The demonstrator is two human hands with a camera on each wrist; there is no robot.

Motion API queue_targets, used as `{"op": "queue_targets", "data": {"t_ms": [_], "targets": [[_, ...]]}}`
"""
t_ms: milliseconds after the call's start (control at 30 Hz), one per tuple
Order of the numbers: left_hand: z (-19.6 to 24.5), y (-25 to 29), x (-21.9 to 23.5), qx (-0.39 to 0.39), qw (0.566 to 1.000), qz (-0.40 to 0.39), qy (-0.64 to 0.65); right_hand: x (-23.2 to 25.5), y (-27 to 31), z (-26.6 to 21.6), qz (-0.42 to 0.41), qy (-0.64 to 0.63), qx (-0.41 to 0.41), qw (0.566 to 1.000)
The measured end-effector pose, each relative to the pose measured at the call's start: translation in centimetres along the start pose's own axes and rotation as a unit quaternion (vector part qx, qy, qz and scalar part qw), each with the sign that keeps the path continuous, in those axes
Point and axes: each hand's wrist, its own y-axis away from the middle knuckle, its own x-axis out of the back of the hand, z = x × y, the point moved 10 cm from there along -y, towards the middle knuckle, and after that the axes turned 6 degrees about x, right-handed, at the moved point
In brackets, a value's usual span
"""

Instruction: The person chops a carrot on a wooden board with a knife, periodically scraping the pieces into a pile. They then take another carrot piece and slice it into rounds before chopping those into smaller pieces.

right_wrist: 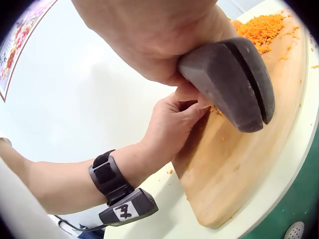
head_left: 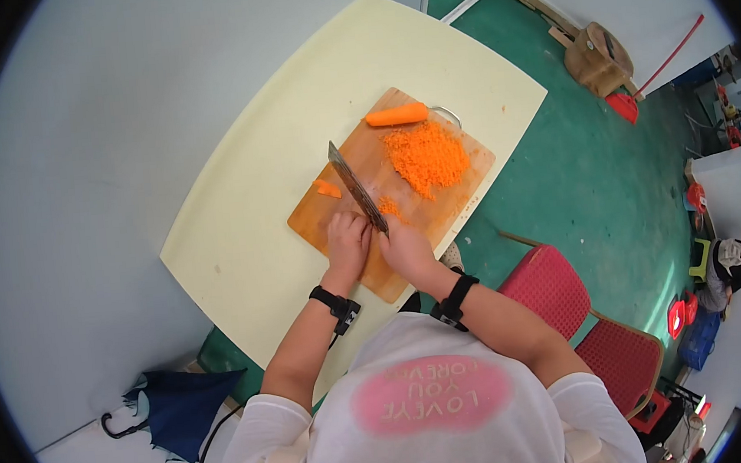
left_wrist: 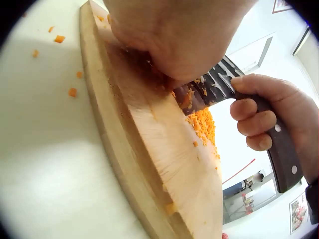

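Observation:
My right hand [head_left: 407, 248] grips the dark handle of a cleaver-like kitchen knife [head_left: 355, 185], its blade slanting across the wooden cutting board [head_left: 313, 223]. Orange bits cling to the blade [left_wrist: 187, 99] in the left wrist view. Beside the knife, my left hand [head_left: 349, 237] rests on the board with bent fingers close to the blade; what lies under them is hidden, so I cannot tell whether they hold anything. Diced carrot [head_left: 388, 206] lies just right of the blade. A larger heap of chopped carrot [head_left: 428, 157], a peeled carrot [head_left: 396, 114] and small carrot pieces [head_left: 327, 188] are also on the board.
The board lies on a pale yellow table [head_left: 244, 172] near its right edge, with a metal handle [head_left: 447, 116] at its far end. Carrot crumbs [left_wrist: 60, 39] dot the tabletop. Red chairs [head_left: 549, 291] stand right of the table; a dark blue umbrella [head_left: 189, 411] is at lower left.

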Motion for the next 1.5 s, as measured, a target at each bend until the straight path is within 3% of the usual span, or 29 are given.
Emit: {"op": "queue_targets", "data": {"t_ms": [100,233,400,633,733,833,1000,1300,1500], "targets": [[-0.4,-0.2,0.1,0.009,1.0,-0.026,0.014,0.0,-0.6,0.5,0.027,-0.059,0.024,0.998],[-1.1,0.6,1.2,0.044,0.995,0.007,0.089,0.2,0.7,1.0,0.026,-0.098,0.025,0.995],[-0.4,0.2,0.5,0.001,1.0,-0.008,0.029,-0.5,0.5,0.3,0.004,-0.046,0.028,0.999],[-0.3,-0.1,0.5,-0.001,0.999,-0.037,0.001,-0.8,-0.5,0.4,0.008,-0.034,0.021,0.999],[-0.3,0.1,1.7,0.017,0.999,-0.026,0.034,-0.7,-0.5,1.1,0.018,-0.066,0.014,0.998],[-1.4,0.9,1.2,0.066,0.996,-0.06,-0.018,-1.1,-0.3,1.7,0.0,-0.065,0.001,0.998],[-2.4,0.8,-0.7,0.116,0.989,-0.089,-0.038,0.5,-0.5,1.1,0.017,-0.006,0.032,0.999],[-0.7,-0.3,-2.5,0.082,0.984,-0.129,-0.088,3.1,-0.4,2.3,0.032,0.025,0.005,0.999],[1.0,-1.3,-2.6,0.05,0.993,-0.096,-0.049,3.3,-0.6,2.4,0.035,0.031,0.016,0.999]]}}
